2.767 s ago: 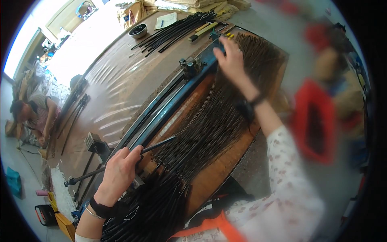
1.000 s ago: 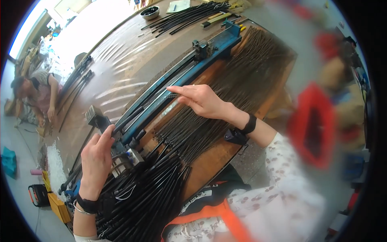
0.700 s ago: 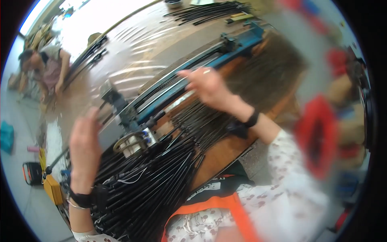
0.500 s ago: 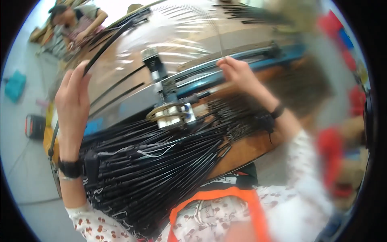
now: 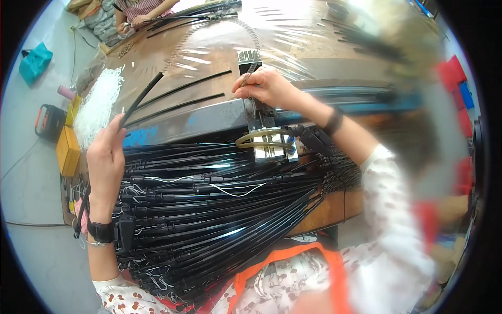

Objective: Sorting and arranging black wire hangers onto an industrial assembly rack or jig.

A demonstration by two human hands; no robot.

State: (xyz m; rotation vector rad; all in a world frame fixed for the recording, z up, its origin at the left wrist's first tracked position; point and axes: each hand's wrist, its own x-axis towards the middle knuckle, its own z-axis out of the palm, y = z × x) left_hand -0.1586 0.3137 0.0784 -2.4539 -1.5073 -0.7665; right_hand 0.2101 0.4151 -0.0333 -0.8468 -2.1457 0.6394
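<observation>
My left hand (image 5: 106,159) is closed round a black tube (image 5: 144,94), which slants up to the right with its end clear of the fingers. From that end a thin metal coil spring (image 5: 255,44) rises in a wide arc and curves back down to my right hand (image 5: 266,86). The fingers of that hand pinch the spring close to its end, just over a small metal clamp fixture (image 5: 266,144) with a yellowish hose. Two more black tubes (image 5: 193,86) lie on the table between my hands.
Many black rods with white cords (image 5: 209,209) cover the near side. White strips (image 5: 99,104) are heaped at the left, by a yellow box (image 5: 68,152). A steel rail (image 5: 183,120) crosses the wooden table (image 5: 308,47). Across it, another person's hands (image 5: 138,21) work on black tubes.
My right hand has moved left with the spring, now bent in a looser arc. The left hand keeps hold of the black tube, and the whole view has shifted.
</observation>
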